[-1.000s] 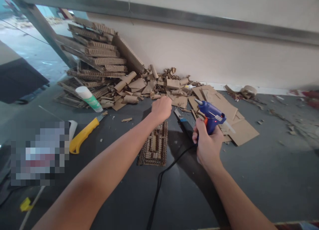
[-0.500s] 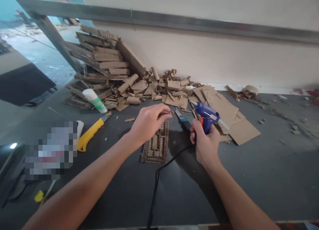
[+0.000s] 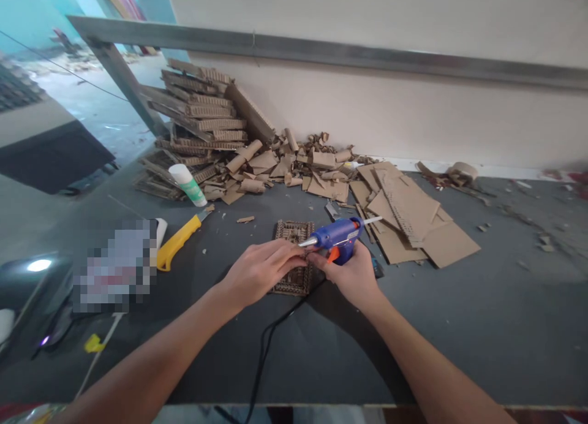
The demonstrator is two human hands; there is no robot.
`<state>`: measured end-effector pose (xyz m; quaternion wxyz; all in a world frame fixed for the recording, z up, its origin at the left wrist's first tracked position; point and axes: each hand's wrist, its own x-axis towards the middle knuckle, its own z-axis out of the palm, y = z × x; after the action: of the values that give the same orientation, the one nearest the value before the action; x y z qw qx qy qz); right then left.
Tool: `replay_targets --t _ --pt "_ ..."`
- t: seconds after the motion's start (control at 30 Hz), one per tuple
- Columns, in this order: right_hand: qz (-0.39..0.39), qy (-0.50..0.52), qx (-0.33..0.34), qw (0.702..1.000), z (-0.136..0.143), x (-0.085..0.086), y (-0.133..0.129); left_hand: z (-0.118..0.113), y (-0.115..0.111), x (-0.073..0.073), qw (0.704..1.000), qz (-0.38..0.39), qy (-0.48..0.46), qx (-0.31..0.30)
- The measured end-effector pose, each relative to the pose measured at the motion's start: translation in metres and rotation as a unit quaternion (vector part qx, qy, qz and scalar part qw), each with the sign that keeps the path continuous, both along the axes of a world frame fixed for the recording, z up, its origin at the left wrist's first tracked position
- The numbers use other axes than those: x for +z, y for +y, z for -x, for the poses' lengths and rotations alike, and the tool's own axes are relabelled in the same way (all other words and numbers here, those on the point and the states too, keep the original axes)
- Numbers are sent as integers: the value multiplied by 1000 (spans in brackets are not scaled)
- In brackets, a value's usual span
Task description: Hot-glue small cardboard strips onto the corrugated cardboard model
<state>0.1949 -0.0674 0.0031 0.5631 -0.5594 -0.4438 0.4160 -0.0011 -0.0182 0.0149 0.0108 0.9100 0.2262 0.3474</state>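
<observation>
Glue gun (image 3: 340, 233) is gripped in the right hand (image 3: 361, 282), its metal nozzle (image 3: 309, 242) pointed left and brought close above the fingertips of the left hand (image 3: 261, 272), which are drawn together in a pinch; whether a scrap is caught between them cannot be told. The step in hand is judged to be close work at the nozzle, though no glue can be made out. Beneath both hands, the ridged cardboard panel (image 3: 294, 229) is laid flat on the surface (image 3: 487, 332), partly hidden, with loose scraps (image 3: 321, 160) beyond its far end. For any next move, a steady nozzle, fingertips kept off hot metal and slack in the cord (image 3: 263, 350) are called for.
</observation>
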Motion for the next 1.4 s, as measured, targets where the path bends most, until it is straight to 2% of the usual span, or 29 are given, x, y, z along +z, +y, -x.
replay_targets --t 0.1,0.23,0.3,0.33,0.4,0.47,0.53,0.67,0.87,1.07,1.4 --pt "18 5 -18 1000 -1 0 2 4 5 -5 999 16 14 26" --pt "25 13 -41 999 -1 3 3 14 15 -1 990 5 12 143" --pt "25 12 -52 998 -1 5 2 17 17 2 985 -4 -7 174" --pt "24 9 -51 998 0 6 2 18 17 4 986 -3 -17 165" --pt "20 -1 -39 999 1 7 1 15 13 4 994 16 -27 108" --pt "10 -13 -25 1000 2 7 0 9 6 1 998 46 -31 43" --pt "1 -27 -14 1000 3 6 0 3 -1 -4 997 61 -43 16" --pt "-18 -71 -3 997 4 6 0 -5 -7 -12 994 59 -85 27" --pt "-50 -120 -7 991 10 9 -5 -6 -9 -8 995 62 -57 52" --pt "-36 -123 -20 992 19 8 -8 -13 -17 -4 994 50 -38 91" --pt "-7 -100 -23 995 22 11 -9 -17 -18 -7 994 25 -53 88"
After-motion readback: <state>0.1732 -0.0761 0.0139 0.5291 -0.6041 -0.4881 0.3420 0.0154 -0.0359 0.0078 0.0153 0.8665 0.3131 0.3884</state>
